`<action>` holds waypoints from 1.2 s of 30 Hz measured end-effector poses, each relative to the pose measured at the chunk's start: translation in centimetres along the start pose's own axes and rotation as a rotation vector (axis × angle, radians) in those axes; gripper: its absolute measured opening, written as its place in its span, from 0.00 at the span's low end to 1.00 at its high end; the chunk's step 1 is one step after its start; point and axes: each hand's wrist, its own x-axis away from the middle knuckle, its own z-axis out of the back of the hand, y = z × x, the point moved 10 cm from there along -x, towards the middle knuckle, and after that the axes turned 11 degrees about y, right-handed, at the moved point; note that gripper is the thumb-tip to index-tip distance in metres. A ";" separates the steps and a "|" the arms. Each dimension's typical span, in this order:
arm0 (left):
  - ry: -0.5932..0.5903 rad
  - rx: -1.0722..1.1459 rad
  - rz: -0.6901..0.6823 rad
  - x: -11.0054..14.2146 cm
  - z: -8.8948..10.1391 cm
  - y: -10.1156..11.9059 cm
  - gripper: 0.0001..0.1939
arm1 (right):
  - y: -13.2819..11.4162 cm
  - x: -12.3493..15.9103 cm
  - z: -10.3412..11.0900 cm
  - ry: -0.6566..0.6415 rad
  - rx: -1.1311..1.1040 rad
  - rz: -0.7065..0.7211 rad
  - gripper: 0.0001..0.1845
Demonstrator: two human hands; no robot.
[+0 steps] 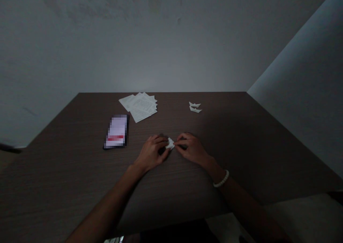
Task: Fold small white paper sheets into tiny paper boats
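So, your left hand [150, 152] and right hand [192, 149] are at the dark wood-grain counter [230, 143], pinching a small folded piece of white paper [169, 143] between them, with both grips pressed together on it rather than spread. Measured from that paper, a smartphone [116, 131] with a lit, blurred screen lies face up to its left. A loose pile of printed sheets [139, 107] sits well ahead of it and slightly left, while two small folded paper boats [195, 107] lie close together well ahead of it and slightly right. A white beaded bracelet [221, 178] circles your right wrist, nearer you than the paper and to its right.
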 end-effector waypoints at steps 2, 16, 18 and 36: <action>0.005 -0.006 0.006 0.0 -0.1 -0.2 0.10 | 0.0 0.0 0.0 0.001 0.003 -0.002 0.08; -0.063 0.049 -0.016 0.1 -0.5 0.3 0.09 | 0.3 -0.3 0.8 0.057 0.029 -0.042 0.08; -0.066 0.054 -0.023 0.1 -0.5 0.5 0.09 | 0.3 -0.3 0.7 0.053 0.044 -0.026 0.08; -0.080 -0.093 -0.117 0.3 -0.4 1.3 0.11 | -0.8 -0.2 -0.3 -0.054 0.194 0.101 0.10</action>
